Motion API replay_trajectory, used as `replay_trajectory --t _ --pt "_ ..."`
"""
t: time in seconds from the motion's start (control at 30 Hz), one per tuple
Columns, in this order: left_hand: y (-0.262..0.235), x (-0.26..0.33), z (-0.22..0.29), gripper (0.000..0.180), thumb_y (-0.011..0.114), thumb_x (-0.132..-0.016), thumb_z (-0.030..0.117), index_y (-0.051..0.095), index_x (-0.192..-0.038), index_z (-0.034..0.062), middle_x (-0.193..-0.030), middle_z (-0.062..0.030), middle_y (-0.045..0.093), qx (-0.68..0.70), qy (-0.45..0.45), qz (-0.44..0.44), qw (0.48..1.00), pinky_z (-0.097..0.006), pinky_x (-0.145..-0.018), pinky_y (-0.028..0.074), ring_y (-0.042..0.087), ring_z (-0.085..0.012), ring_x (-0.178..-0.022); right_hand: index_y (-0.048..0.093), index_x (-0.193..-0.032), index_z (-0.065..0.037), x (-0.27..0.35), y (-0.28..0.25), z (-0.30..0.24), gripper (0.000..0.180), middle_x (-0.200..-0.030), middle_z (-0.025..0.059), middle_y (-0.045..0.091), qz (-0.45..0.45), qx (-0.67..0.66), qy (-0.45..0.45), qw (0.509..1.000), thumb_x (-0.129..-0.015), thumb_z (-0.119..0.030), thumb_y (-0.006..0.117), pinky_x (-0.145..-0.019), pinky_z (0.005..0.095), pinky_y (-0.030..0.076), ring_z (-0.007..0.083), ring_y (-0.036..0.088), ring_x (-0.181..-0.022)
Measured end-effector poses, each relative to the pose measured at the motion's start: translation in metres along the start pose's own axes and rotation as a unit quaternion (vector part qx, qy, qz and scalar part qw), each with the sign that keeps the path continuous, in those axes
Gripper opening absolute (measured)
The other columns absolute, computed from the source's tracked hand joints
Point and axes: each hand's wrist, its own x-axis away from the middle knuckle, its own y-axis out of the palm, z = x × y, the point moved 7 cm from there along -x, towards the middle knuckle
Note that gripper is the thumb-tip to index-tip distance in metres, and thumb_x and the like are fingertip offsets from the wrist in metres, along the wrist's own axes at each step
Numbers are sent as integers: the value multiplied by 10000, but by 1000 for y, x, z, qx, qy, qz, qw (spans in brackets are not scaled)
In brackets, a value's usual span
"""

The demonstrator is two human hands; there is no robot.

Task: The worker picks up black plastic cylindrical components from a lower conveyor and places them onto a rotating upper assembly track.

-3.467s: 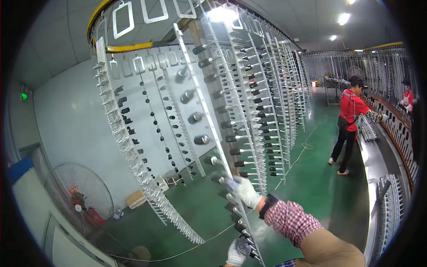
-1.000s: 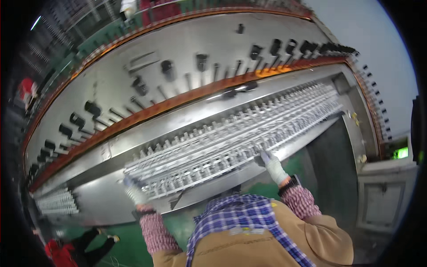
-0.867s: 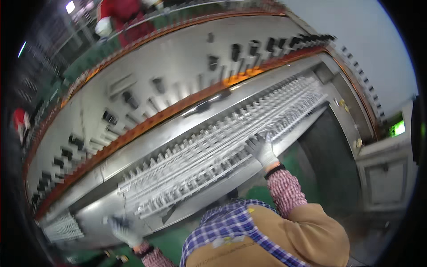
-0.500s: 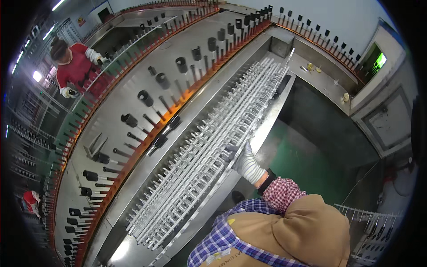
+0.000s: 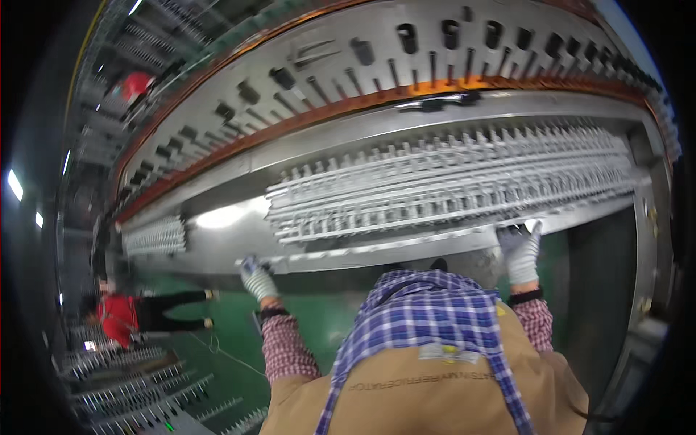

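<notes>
A long, thin metal rack bar (image 5: pixel 377 249) with small evenly spaced marks lies along the front edge of the steel trough. My left hand (image 5: pixel 257 280), in a pale striped glove, is closed on its left end. Farther right, my right hand (image 5: pixel 520 255), gloved alike, grips the same bar near the trough's front lip, its fingertips partly hidden and blurred. Just beyond the bar lies a stack of similar silvery racks (image 5: pixel 442 185) with rows of short upright pegs.
Behind the trough (image 5: pixel 232 243) runs an orange-lit conveyor rail (image 5: pixel 406 93) with upright spindles and black cup-shaped holders (image 5: pixel 407 38). Black parts (image 5: pixel 439 101) rest on the ledge. A smaller rack stack (image 5: pixel 156 237) sits left. A person in red (image 5: pixel 119 319) stands at left.
My view has swung left along the trough, and both hands now show. My left hand has come into sight at the bar's left end; my right hand still holds the bar.
</notes>
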Motion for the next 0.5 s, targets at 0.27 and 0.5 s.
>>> replay_trajectory --t 0.27,0.5 --pt "34 -34 -31 241 522 -825 277 487 -879 44 -495 -20 453 -17 -20 -55 998 -223 -319 331 420 -83 -370 461 -992 3 -4 36 3 507 -799 79 517 -82 331 -109 934 -827 -476 432 -633 272 446 168 511 -696" --pt "15 -29 -17 239 532 -814 246 497 -929 39 -567 -38 511 -149 -5 -256 955 -230 -398 391 471 -92 -440 532 -986 -17 96 181 134 461 -882 165 582 -367 740 -339 451 -713 -383 598 -693 329 454 246 569 -808"
